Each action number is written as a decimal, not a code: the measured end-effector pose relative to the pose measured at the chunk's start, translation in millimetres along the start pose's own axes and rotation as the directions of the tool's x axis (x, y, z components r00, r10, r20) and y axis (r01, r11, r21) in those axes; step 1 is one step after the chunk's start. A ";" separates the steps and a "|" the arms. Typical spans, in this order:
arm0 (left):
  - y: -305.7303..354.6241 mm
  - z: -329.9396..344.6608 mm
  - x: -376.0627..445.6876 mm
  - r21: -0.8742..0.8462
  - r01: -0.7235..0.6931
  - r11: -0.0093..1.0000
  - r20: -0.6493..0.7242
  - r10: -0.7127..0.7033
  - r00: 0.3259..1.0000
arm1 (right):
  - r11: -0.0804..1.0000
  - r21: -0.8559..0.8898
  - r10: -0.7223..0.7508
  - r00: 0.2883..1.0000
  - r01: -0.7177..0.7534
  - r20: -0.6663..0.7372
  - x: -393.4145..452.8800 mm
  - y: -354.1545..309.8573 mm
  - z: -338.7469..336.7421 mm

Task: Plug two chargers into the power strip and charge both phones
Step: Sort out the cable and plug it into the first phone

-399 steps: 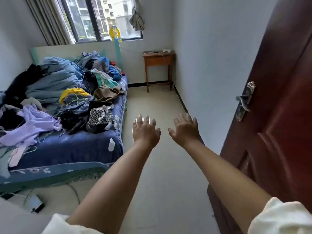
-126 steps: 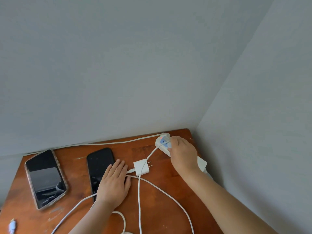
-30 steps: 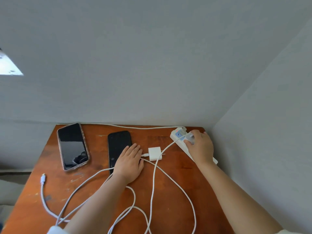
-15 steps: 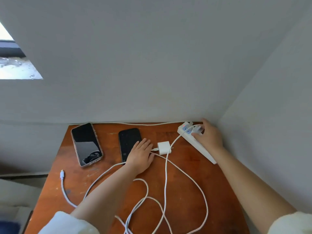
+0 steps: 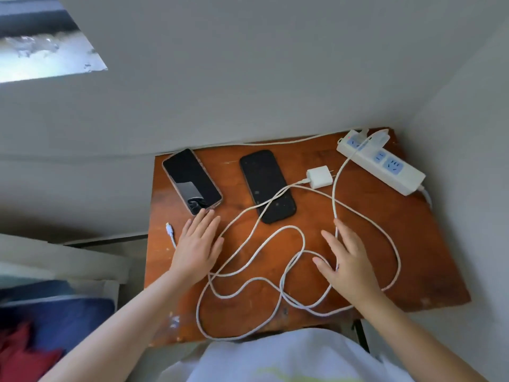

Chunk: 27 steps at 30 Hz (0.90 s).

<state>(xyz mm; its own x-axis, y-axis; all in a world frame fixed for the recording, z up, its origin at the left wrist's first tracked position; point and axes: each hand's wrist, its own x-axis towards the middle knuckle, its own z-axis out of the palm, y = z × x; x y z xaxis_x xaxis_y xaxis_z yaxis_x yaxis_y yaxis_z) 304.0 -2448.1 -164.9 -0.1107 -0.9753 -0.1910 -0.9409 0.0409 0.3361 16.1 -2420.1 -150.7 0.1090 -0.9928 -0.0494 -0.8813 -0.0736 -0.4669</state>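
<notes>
Hands lie flat and spread on the worn orange-brown wooden table (image 5: pixel 385 244), left hand (image 5: pixel 197 248) below the pink-edged phone (image 5: pixel 192 181), right hand (image 5: pixel 348 260) over white cables. I'd grip the loose white square charger (image 5: pixel 319 177) squarely, prongs toward the white power strip (image 5: pixel 381 161), beside the plugged charger (image 5: pixel 381 137).

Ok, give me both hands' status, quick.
Left hand: open, fingers straight, flat on the table, holding nothing.
Right hand: open, fingers spread over a white cable, not gripping it.
</notes>
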 end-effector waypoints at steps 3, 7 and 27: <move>-27.5 7.3 -18.3 0.026 0.031 0.999 0.021 -0.032 0.999 | 0.976 0.034 0.216 0.974 -0.215 -0.061 -5.9 -4.4 10.8; -40.8 18.1 -23.2 0.079 -0.022 0.997 -0.012 0.023 1.000 | 0.969 0.017 0.246 0.958 -0.246 -0.145 -1.0 -5.8 12.1; -45.1 20.8 -22.9 0.092 -0.180 0.979 -0.030 0.184 0.983 | 0.885 -0.030 0.458 0.879 -0.465 -0.131 8.7 -18.1 12.4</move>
<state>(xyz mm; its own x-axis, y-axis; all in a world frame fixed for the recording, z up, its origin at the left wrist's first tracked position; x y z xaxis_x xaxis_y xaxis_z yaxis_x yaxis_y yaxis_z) 342.3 -2423.0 -194.8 -0.2721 -0.9572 -0.0987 -0.9309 0.2359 0.2787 38.7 -2426.2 -153.6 -0.3679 -0.9190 -0.1415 -0.8442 0.3939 -0.3636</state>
